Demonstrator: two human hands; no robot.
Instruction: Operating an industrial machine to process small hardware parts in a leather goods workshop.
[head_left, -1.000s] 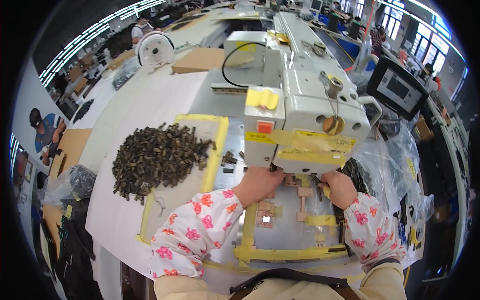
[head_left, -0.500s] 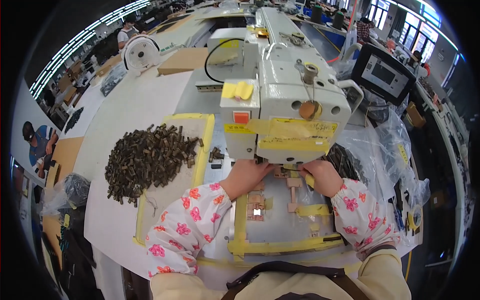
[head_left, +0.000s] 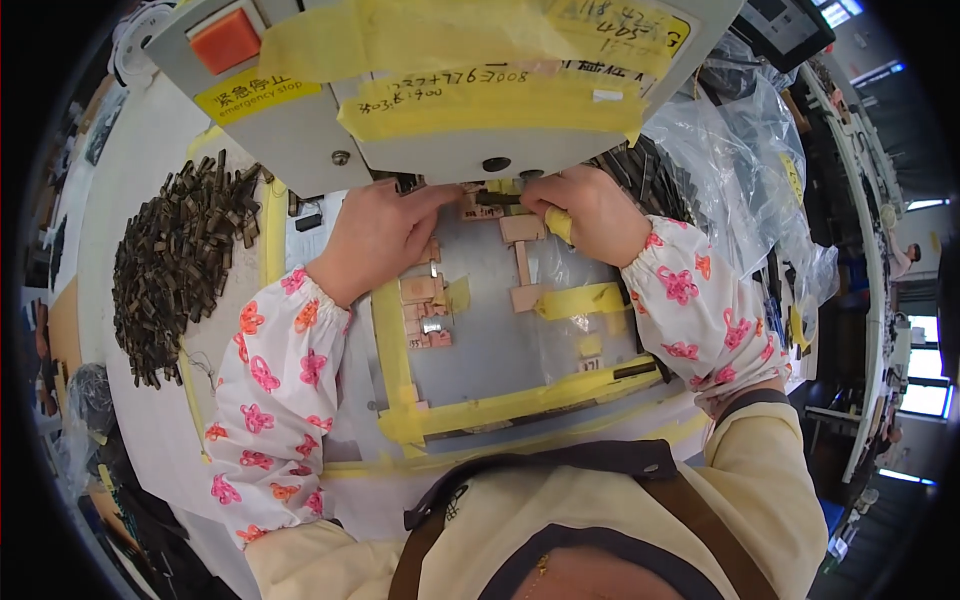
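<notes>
Under the grey head of an industrial sewing machine (head_left: 480, 155), both my hands work at the far edge of a grey metal plate (head_left: 480, 330). My right hand (head_left: 595, 210) is closed in a pinch on a short dark strip (head_left: 498, 199); yellow wrapping shows at one finger. From the other side my left hand (head_left: 380, 235) reaches in, its index finger stretched toward the strip's left end. Its remaining fingertips are partly hidden below the machine. Pink guide blocks (head_left: 522, 230) and yellow tape (head_left: 585, 300) are fixed on the plate.
A heap of small dark strip pieces (head_left: 180, 260) lies on the white table at left. More long dark strips (head_left: 650, 175) and clear plastic bags (head_left: 735, 165) lie at right. A red-orange button (head_left: 225, 42) sits on the machine's front.
My view has tipped down and come closer, so the machine head looms larger. Both hands stay at the strip beneath it, with the right one still pinching.
</notes>
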